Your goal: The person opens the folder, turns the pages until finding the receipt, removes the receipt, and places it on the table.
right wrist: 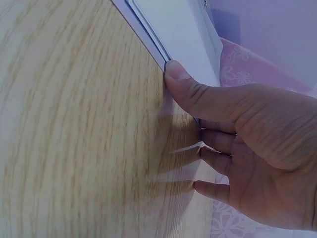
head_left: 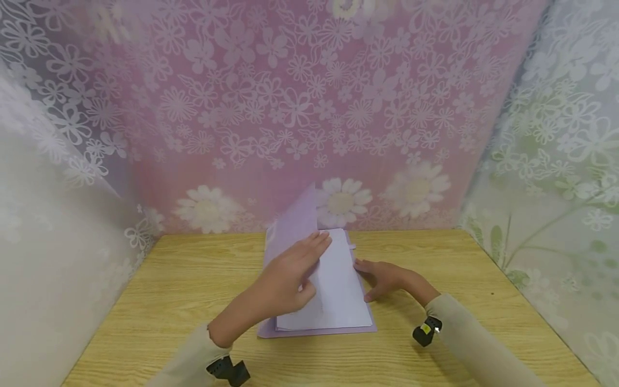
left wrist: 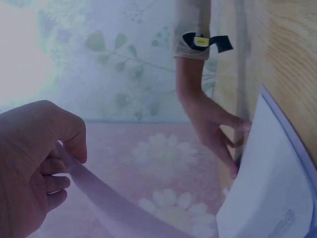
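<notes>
A lilac-covered notebook lies open on the table, its white pages facing up. Its front cover stands raised and tilted at the left. My left hand holds the edge of that cover; in the left wrist view the lilac sheet passes between thumb and curled fingers. On the other side, my right hand rests at the notebook's right edge with fingers spread. The right wrist view has its thumb against the edge of the pages and back cover, other fingertips near the tabletop.
The wood-grain table runs back to a pink floral curtain. Pale floral sheets hang on the left and right. A small lilac tab sticks out from the notebook's right edge. Each wrist wears a black camera.
</notes>
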Available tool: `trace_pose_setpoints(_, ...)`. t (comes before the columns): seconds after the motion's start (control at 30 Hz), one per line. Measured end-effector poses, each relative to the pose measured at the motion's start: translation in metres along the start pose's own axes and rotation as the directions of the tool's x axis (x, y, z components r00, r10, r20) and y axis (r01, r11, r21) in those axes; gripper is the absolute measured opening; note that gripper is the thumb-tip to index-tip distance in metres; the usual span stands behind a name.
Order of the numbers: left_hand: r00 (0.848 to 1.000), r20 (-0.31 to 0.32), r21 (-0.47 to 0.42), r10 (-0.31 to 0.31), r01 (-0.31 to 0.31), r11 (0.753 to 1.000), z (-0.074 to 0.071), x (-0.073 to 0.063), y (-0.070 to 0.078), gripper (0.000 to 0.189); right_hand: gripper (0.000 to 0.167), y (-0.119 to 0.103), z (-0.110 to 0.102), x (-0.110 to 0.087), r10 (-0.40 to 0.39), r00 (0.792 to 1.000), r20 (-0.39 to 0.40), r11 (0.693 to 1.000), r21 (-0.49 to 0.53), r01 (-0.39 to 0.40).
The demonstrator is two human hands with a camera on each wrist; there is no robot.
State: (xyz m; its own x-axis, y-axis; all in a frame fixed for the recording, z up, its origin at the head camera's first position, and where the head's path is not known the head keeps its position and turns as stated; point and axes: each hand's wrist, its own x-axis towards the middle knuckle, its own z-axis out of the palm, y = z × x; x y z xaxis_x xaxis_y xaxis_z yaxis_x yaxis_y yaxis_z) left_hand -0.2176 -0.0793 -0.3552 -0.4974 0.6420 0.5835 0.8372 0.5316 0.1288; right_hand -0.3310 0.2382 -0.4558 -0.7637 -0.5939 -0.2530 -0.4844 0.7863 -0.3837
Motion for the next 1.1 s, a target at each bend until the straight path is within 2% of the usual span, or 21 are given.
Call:
trace_pose_setpoints(0.13,0.996,0.004,0.03,-0.089,0.088,0.996,-0.028,-0.009,-0.006,0.082,0.1,0.001,0.0,-0.001,0.009,1.0,0.004,1.0,0.011,-0.009)
trace_pose_setpoints(0.23,0.981,0.033,0.023,-0.192,0.191,0.981,-0.051,-0.018,-0.01,0.083,0.1,0.001,-0.001,-0.001,0.003,1.0,0.001,1.0,0.015,-0.003)
trace_pose_setpoints(0.3,0.962,0.063,0.002,-0.266,0.267,0.964,-0.066,-0.026,-0.015,0.084,0.1,0.001,-0.001,-0.001,0.009,1.0,0.002,1.0,0.029,-0.009)
trace_pose_setpoints(0.43,0.913,0.116,-0.021,-0.392,0.397,0.918,-0.096,-0.043,-0.028,0.082,0.101,0.001,-0.001,-0.002,0.001,1.0,0.0,1.0,0.03,-0.001)
trace_pose_setpoints(0.5,0.894,0.129,-0.013,-0.428,0.433,0.901,-0.11,-0.053,-0.034,0.08,0.102,0.002,0.0,-0.001,-0.001,1.0,0.0,1.0,0.026,0.001)
trace_pose_setpoints(0.6,0.88,0.139,0.026,-0.454,0.455,0.89,-0.128,-0.07,-0.045,0.078,0.102,0.003,0.001,0.0,0.002,1.0,-0.004,1.0,0.025,-0.002)
trace_pose_setpoints(0.67,0.86,0.157,0.066,-0.485,0.481,0.874,-0.138,-0.082,-0.051,0.077,0.102,0.004,0.002,0.0,0.002,1.0,-0.004,1.0,0.028,-0.002)
trace_pose_setpoints(0.7,0.846,0.172,0.079,-0.505,0.499,0.863,-0.142,-0.088,-0.054,0.076,0.103,0.004,0.002,0.0,0.001,1.0,-0.005,1.0,0.03,-0.001)
trace_pose_setpoints(0.87,0.754,0.242,0.208,-0.61,0.574,0.792,-0.148,-0.117,-0.076,0.079,0.103,0.002,0.001,-0.002,0.002,1.0,0.0,1.0,0.031,-0.002)
trace_pose_setpoints(1.0,0.711,0.263,0.321,-0.652,0.573,0.754,-0.142,-0.137,-0.097,0.083,0.102,0.0,0.0,-0.002,0.005,1.0,-0.008,0.999,0.039,-0.005)
trace_pose_setpoints(1.1,0.693,0.288,0.341,-0.661,0.571,0.747,-0.133,-0.151,-0.113,0.081,0.103,0.0,0.0,-0.002,0.009,1.0,-0.011,0.999,0.047,-0.008)
